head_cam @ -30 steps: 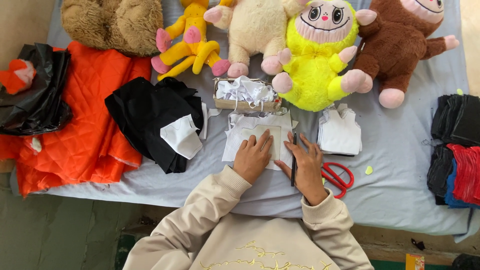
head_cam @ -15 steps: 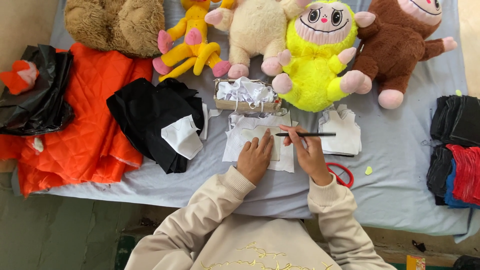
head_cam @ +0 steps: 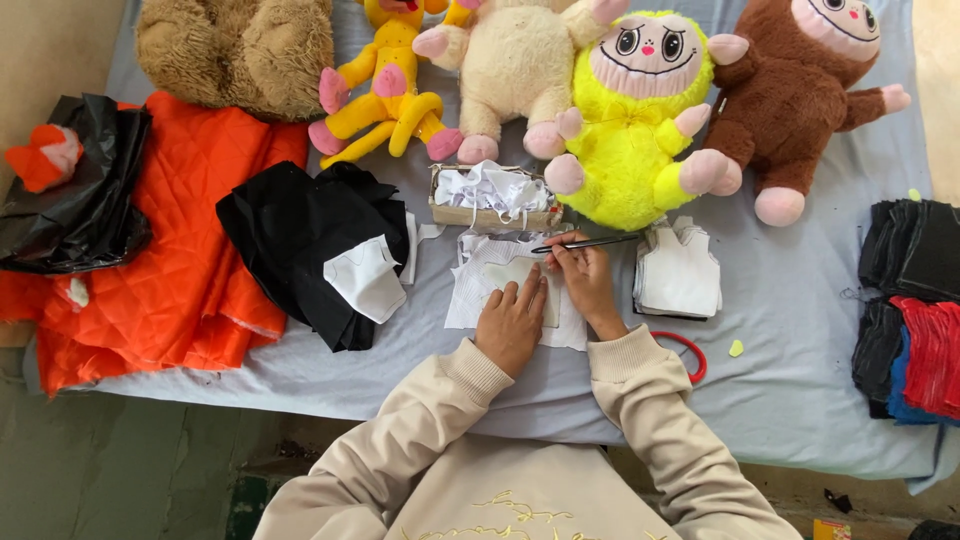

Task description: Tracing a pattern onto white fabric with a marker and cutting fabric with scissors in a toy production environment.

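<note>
My left hand (head_cam: 512, 322) lies flat on a cream template piece (head_cam: 518, 275) that rests on a white fabric sheet (head_cam: 470, 292) on the grey-blue covered table. My right hand (head_cam: 585, 278) holds a dark pen (head_cam: 590, 243), its tip touching the fabric at the template's upper edge. A stack of cut white pieces (head_cam: 680, 272) lies just right of that hand. Red-handled scissors (head_cam: 688, 352) lie by my right sleeve.
A small cardboard box of white scraps (head_cam: 492, 197) stands behind the sheet. Black fabric (head_cam: 310, 240) and orange quilted cloth (head_cam: 190, 250) lie left. Several plush toys (head_cam: 640, 120) line the back. Folded black, red and blue cloth (head_cam: 915, 310) is stacked at right.
My right hand has moved up from the sheet's lower right to the template's top edge, turning the pen level. My left hand stays pressed on the template.
</note>
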